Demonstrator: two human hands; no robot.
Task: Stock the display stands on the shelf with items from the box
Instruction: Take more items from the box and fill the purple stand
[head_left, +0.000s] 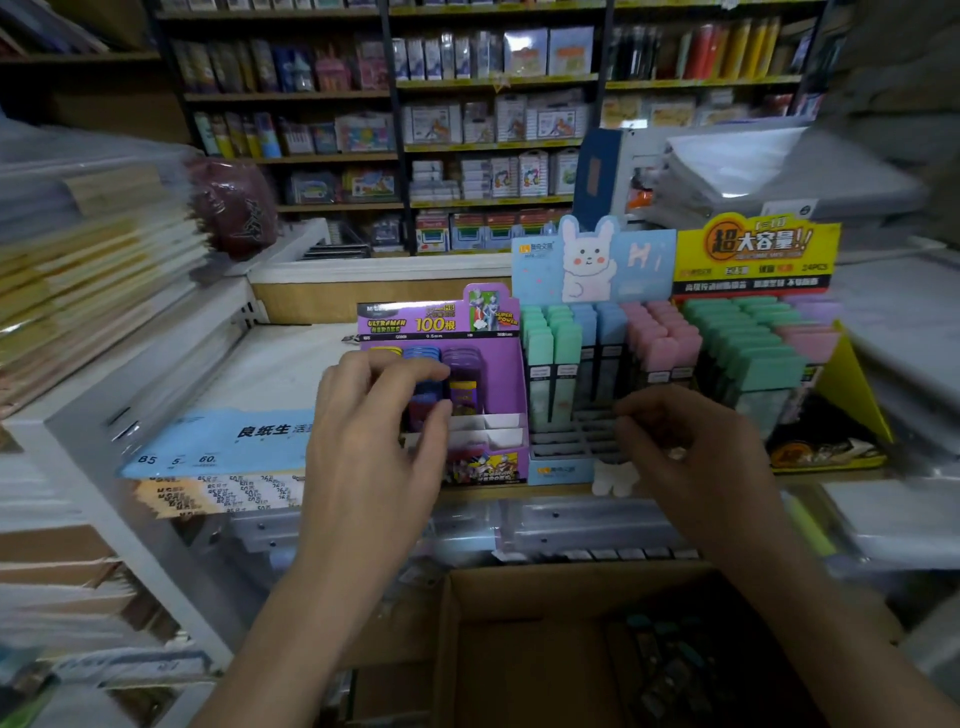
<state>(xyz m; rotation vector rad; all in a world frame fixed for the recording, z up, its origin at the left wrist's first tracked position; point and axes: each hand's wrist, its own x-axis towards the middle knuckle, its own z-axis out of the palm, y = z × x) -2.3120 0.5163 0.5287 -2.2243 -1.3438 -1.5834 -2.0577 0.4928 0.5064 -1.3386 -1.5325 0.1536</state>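
While the left hand (374, 431) was curled over the purple stand (498, 374) at frame centre, a blue case (425, 391) appeared to be pinched between its thumb and forefinger. The right hand (691, 447) was curled at the empty slots (587, 434) of the blue stand (558, 474) just to the right; whether anything was held there could not be told. More stock (670, 670) was seen in the box (519, 665) at lower centre. If pushed in askew, the case could be jammed against a divider. Neighbouring cases could also be toppled by a wrist, the stands being set side by side.
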